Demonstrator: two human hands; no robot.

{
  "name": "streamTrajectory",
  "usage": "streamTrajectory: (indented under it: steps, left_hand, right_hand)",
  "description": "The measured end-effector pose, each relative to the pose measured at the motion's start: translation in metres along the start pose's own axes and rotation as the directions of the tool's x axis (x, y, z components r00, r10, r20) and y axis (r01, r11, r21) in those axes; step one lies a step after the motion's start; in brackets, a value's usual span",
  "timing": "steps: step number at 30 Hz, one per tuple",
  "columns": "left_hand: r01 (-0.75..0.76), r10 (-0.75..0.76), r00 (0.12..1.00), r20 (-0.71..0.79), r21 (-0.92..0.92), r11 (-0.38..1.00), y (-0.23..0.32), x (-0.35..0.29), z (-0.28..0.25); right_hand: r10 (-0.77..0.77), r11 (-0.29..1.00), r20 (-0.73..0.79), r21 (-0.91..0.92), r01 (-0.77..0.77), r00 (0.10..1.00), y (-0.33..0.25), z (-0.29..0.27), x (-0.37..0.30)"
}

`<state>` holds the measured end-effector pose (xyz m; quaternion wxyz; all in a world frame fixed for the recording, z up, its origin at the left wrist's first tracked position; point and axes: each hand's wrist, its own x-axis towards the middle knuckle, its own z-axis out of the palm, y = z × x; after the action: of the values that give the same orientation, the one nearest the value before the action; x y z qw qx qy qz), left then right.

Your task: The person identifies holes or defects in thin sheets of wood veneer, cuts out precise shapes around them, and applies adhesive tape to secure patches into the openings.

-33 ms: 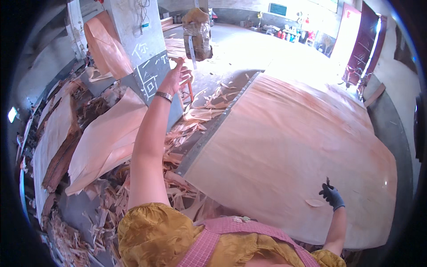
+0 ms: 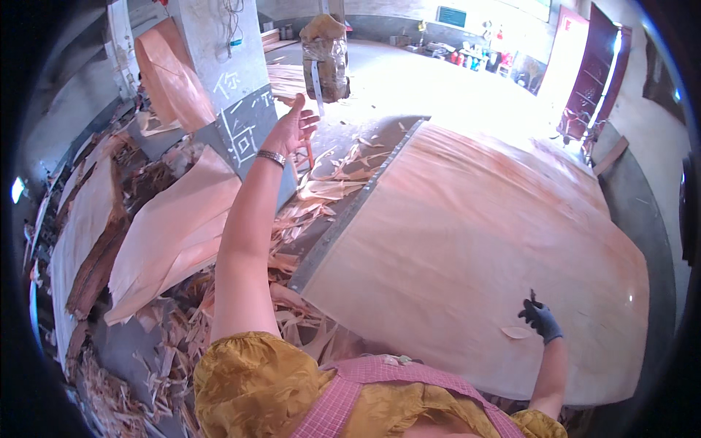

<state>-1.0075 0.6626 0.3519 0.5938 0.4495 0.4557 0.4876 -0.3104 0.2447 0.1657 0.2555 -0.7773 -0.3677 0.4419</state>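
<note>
Veneer sheet (image 2: 482, 263) near edge: gloved right hand (image 2: 542, 320) pinches small blade; left hand (image 2: 292, 128) spread.

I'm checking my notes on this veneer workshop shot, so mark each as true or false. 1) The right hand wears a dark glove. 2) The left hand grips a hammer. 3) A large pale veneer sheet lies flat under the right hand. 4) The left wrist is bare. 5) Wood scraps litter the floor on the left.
1) True: the right hand wears a dark glove.
2) False: the left hand is raised, open and empty.
3) True: the veneer sheet lies flat beneath it.
4) False: a metal bracelet circles the left wrist.
5) True: wood scraps lie scattered beside the sheet.
</note>
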Motion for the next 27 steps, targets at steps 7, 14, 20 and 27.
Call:
streamTrajectory:
  steps: [7,14,20,27]
  left_hand:
    - [-0.195,0.195,0.981,0.015,0.028,0.98,-0.002,0.003,0.019]
    - [-0.079,0.078,0.994,0.072,0.01,0.997,-0.067,-0.031,-0.001]
    - [0.03,-0.02,0.948,0.318,-0.026,0.999,-0.144,-0.1,0.026]
    - [0.387,-0.079,0.721,0.688,-0.305,0.87,-0.34,-0.111,-0.048]
  right_hand:
    - [-0.324,0.938,0.283,-0.027,0.345,0.903,-0.156,0.137,-0.021]
    - [-0.807,0.585,0.256,0.224,0.779,0.532,-0.377,0.281,0.006]
    - [-0.951,0.196,-0.24,0.026,0.98,0.197,-0.518,0.365,0.03]
    - [-0.828,0.18,-0.358,0.56,0.808,0.433,-0.541,0.422,-0.022]
